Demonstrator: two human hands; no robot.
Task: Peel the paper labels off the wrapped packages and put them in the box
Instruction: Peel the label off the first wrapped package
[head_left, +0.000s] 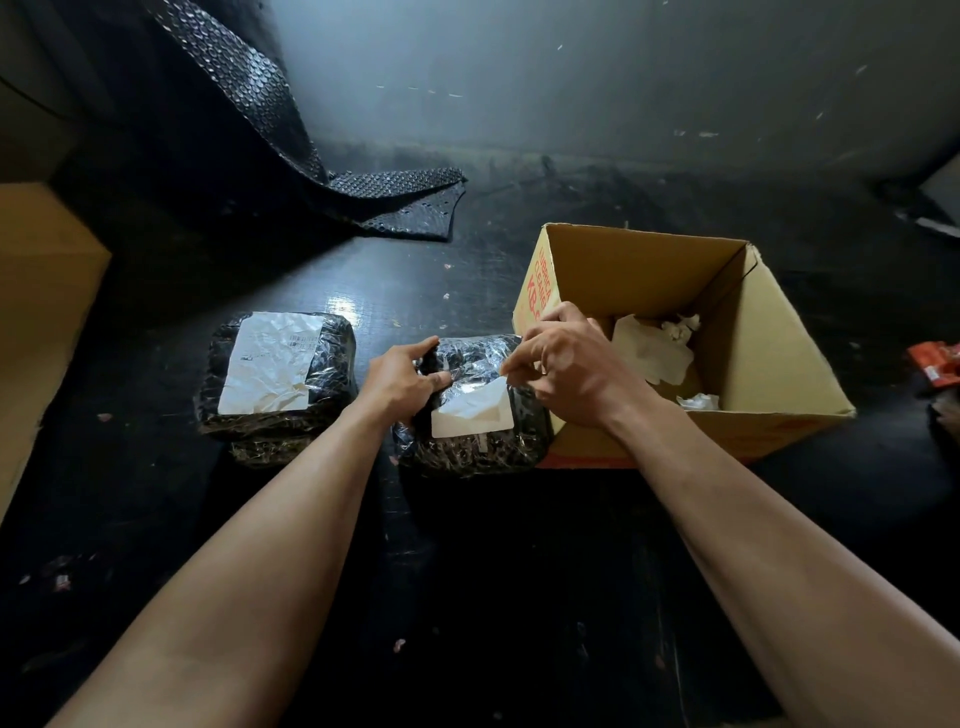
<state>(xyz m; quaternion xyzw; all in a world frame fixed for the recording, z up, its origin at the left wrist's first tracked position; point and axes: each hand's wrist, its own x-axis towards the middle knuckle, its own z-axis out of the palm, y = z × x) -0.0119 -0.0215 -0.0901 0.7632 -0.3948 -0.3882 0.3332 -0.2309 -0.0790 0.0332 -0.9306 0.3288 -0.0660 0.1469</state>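
Observation:
Two black wrapped packages lie on the dark floor. The near package (478, 447) sits against the open cardboard box (769, 332). My left hand (402, 376) grips this package's upper left edge. My right hand (563, 364) pinches the upper right corner of its white paper label (475, 415), which is lifted and folded partway down. The second package (275, 374) lies to the left with a large wrinkled white label (272, 361) flat on top. Crumpled peeled labels (657, 348) lie inside the box.
A sheet of black bubble wrap (363, 197) drapes from the wall onto the floor at the back. A brown cardboard box (36, 306) stands at the left edge. A red wrapper (935, 364) lies at the far right. Small scraps dot the floor.

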